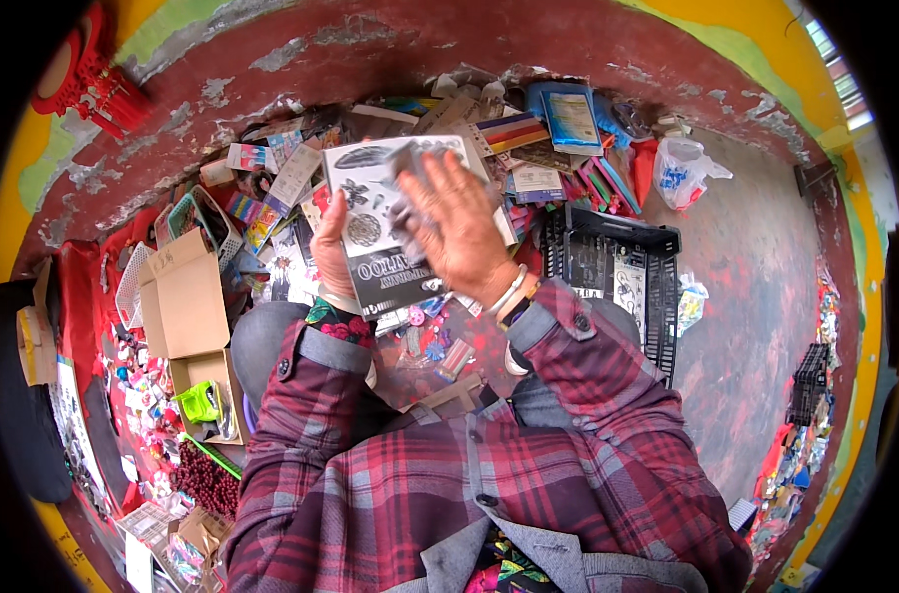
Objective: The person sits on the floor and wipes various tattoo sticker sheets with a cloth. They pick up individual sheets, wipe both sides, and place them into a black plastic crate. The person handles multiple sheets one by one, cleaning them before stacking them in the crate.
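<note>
left hand: I see its grip closed on the sheet pack edge
right hand: open, flat on pack front
nearby: black crate, cardboard box

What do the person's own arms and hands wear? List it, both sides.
Both forearms wear red, maroon and grey plaid flannel sleeves with buttoned cuffs. A floral cuff peeks out at the left hand. The right hand has pale bangles and a dark band at the wrist. No gloves.
</note>
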### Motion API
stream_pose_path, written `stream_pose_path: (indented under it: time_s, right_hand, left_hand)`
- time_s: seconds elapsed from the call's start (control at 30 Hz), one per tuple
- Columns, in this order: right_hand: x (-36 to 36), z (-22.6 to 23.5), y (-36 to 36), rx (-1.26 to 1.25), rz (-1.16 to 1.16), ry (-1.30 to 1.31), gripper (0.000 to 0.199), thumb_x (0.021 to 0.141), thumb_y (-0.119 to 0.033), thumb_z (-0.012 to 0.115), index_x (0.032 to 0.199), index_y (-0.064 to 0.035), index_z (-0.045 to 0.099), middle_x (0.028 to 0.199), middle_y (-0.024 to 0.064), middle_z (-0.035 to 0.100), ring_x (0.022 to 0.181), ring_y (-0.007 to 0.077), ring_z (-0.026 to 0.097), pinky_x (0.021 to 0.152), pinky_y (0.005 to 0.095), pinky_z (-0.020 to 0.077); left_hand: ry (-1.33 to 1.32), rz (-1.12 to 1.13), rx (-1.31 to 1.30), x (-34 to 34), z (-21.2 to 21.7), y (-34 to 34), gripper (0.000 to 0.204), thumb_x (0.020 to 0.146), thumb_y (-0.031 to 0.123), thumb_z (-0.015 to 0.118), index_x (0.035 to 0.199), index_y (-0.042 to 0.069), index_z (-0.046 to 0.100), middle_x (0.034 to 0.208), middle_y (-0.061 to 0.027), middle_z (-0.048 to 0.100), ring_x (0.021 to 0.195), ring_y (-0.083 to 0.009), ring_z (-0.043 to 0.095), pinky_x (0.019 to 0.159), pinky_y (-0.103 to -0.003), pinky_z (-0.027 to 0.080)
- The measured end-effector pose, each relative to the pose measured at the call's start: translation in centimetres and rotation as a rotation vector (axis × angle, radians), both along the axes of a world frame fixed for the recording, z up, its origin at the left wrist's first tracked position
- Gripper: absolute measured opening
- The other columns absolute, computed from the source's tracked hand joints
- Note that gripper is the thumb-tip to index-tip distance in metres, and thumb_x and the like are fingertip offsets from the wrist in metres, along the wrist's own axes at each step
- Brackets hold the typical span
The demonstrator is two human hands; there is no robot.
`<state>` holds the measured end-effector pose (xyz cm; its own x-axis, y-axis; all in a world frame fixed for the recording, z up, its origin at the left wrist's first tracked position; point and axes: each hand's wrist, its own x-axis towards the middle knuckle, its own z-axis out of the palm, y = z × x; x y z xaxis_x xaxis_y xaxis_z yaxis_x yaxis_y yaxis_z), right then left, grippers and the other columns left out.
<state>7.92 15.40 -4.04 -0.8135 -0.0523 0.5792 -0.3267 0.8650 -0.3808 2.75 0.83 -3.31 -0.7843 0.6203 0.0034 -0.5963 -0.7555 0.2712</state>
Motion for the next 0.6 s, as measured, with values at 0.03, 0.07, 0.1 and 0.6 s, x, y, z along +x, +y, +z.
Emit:
stream_pose_path:
  time_s: [0.03,0.07,0.1,0.6]
  right_hand:
    - [0.7,0.4,-1.0,0.010,0.061,-0.045,0.045,0.093,-0.038,0.044,0.132,-0.0154,0.048,0.141,0.0161,0.036,0.134,0.0344,0.026,0.107,0.0474,0.0212]
    - [1.4,0.6,-2.1,-0.008,0.129,-0.076,0.045,0.093,-0.037,0.045,0.131,-0.0153,0.048,0.141,0.0159,0.035,0.134,0.0344,0.026,0.107,0.0473,0.0212]
    - [2.0,0.7,-3.0,-0.030,0.194,-0.106,0.044,0.093,-0.037,0.045,0.131,-0.0152,0.048,0.141,0.0156,0.035,0.135,0.0343,0.026,0.107,0.0471,0.0212]
    - [-0.1,0.7,1.9,-0.306,0.035,-0.019,0.047,0.075,0.001,0.053,0.121,-0.0106,0.054,0.131,0.0166,0.047,0.120,0.0321,0.046,0.100,0.0386,0.0360]
  left_hand:
    - [-0.042,0.007,0.000,-0.6,-0.2,-0.6,0.049,0.091,0.036,0.045,0.128,0.003,0.045,0.118,-0.0166,0.057,0.103,-0.0288,0.059,0.092,-0.042,0.047]
    - [-0.067,0.135,-0.134,-1.4,-1.3,-0.9,0.048,0.092,0.038,0.044,0.125,0.003,0.047,0.117,-0.0171,0.058,0.100,-0.0297,0.060,0.090,-0.041,0.048]
    - [-0.006,0.087,-0.085,-1.8,-1.1,-1.5,0.049,0.093,0.039,0.043,0.124,0.002,0.048,0.117,-0.0172,0.058,0.099,-0.0302,0.061,0.089,-0.042,0.049]
    - [0.072,0.189,-0.034,-2.6,0.5,-2.2,0.048,0.093,0.033,0.044,0.127,-0.001,0.045,0.119,-0.0190,0.056,0.103,-0.0329,0.058,0.089,-0.045,0.048]
